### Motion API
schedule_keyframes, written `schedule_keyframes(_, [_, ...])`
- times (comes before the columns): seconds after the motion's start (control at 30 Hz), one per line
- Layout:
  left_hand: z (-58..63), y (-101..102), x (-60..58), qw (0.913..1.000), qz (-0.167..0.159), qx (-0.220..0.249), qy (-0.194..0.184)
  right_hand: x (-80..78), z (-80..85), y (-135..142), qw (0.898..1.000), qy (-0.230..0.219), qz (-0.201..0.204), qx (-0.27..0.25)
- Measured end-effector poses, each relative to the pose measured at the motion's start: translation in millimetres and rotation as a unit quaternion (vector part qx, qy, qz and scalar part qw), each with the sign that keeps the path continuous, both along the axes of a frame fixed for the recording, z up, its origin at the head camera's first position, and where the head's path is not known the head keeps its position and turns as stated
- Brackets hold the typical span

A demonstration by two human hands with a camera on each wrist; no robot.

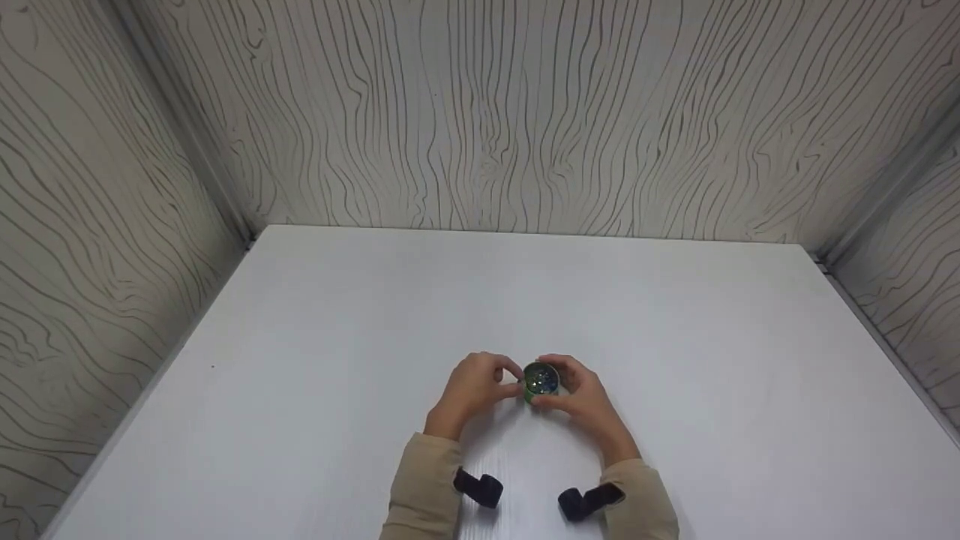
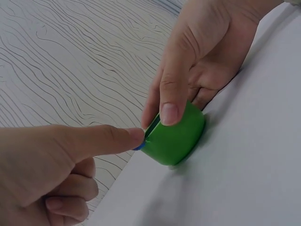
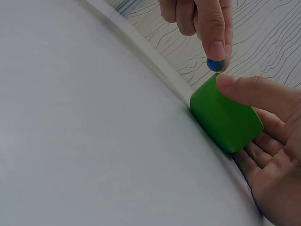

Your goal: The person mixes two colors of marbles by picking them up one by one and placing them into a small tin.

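A small green cup (image 1: 531,397) stands on the white table, its top facing up and filled with dark, glinting round pieces. My right hand (image 1: 585,397) holds it from the right, with the thumb on the near side and fingers round the far side. Between left thumb and index finger is a blue glass marble (image 3: 215,64), pinched right at the cup's rim. The other fingers of my left hand (image 2: 56,174) are curled in. In the left wrist view the green cup (image 2: 176,141) hides part of the marble, and my right thumb lies over its wall.
The white table (image 1: 337,337) spreads around both hands. Behind it rises a wood-grain patterned wall (image 1: 487,112), with similar panels at left and right. Black camera mounts (image 1: 480,489) sit on both sleeves near the wrists.
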State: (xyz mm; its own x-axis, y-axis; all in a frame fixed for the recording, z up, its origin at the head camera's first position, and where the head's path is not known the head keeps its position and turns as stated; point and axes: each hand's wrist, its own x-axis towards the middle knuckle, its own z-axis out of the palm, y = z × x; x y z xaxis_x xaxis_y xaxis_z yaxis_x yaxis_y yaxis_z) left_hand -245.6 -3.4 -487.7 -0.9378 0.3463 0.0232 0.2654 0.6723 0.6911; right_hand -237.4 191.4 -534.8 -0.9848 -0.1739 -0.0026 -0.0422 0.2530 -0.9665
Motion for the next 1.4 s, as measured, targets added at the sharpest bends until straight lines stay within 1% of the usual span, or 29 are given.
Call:
schedule_keyframes(0.3, [-0.8, 6.5, 1.6, 0.9996, 0.012, -0.006, 0.024, 0.9, 1.7, 0.0, 1.000, -0.003, -0.003, -0.002])
schedule_keyframes(0.57, [-7.8, 14.2, 3.0, 0.9978, 0.019, -0.005, 0.063, 2.0, 1.9, 0.7, 1.000, 0.011, 0.012, -0.001])
schedule_keyframes(0.77, [-10.3, 16.9, 3.2, 0.9972, 0.019, -0.010, 0.071, 2.1, 1.5, 0.4, 1.000, 0.008, 0.009, -0.003])
schedule_keyframes(0.97, [-8.5, 19.3, 2.0, 0.9961, 0.019, -0.014, 0.085, -1.5, 1.0, 2.3, 1.000, 0.005, 0.001, 0.007])
schedule_keyframes(1.13, [-7.8, 20.0, 2.7, 0.9968, 0.018, -0.015, 0.076, -1.4, 1.2, 3.1, 1.000, 0.000, 0.001, 0.001])
schedule_keyframes(1.27, [-8.8, 19.9, 3.5, 0.9968, 0.018, -0.020, 0.075, -0.5, 0.3, 2.4, 1.000, -0.001, 0.007, -0.003])
schedule_keyframes(1.4, [-9.6, 19.6, 3.2, 0.9964, 0.016, -0.025, 0.079, 0.0, 0.9, 0.6, 1.000, -0.001, 0.006, 0.002])
